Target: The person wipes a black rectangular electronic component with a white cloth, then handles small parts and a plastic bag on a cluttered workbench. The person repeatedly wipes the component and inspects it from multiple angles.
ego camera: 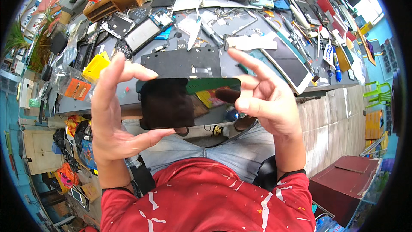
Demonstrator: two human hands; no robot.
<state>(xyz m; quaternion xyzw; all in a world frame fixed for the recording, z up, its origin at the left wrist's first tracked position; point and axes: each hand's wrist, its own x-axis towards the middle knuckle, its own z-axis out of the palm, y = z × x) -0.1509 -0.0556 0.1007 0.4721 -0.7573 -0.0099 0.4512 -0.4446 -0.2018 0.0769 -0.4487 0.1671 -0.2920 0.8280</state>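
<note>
A glossy black phone screen panel (167, 103), reflective like a mirror, is held level above my lap at the desk's front edge. My left hand (117, 109) grips its left part, with a fingertip on the far long edge and the thumb on the near one. At the right end, my right hand (267, 100) pinches the short edge between thumb and curled fingers, its index finger stretched away. Just beyond the panel lies a flat black plate (183, 61) on the grey desk. A white-framed tablet or screen (286, 61) rests past my right hand.
Opened phone parts (141, 35), a white pointed tool (194, 33) and pen-like tools (296, 32) clutter the desk. A yellow plastic piece (96, 66) and a clear bag with an orange label (77, 88) lie left. A dark red box (344, 177) stands right.
</note>
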